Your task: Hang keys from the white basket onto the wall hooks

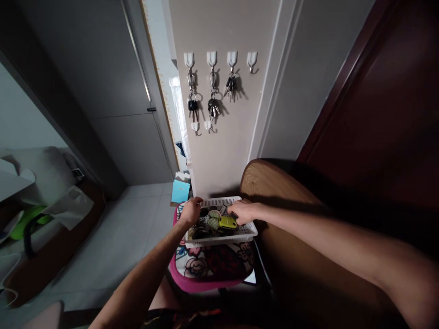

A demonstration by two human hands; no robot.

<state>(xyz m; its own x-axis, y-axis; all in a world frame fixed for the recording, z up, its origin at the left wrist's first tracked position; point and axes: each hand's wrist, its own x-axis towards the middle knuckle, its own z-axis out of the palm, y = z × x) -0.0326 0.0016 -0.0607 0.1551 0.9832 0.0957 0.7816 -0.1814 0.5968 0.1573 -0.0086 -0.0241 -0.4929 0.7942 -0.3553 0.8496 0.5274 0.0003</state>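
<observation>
A white plastic basket (219,241) rests on a floral-patterned, pink-edged stool seat (195,267). In it lie a yellow car-key-like fob (227,222), a green checked round item (213,220) and several dark small things that I cannot make out. My left hand (191,212) is at the basket's left rim, its fingers curled over the edge and partly hidden. Over the right side of the basket, my right hand (243,211) reaches in with fingers closed beside the yellow fob. A dark bit shows at its fingertips, too small to name.
White hooks (232,59) are fixed to the wall ahead; three hold key bunches (213,107), others are bare. A brown wooden board (270,192) stands close on the right. Behind the stool is a blue box (180,190). Grey cabinet doors (113,91) rise at left.
</observation>
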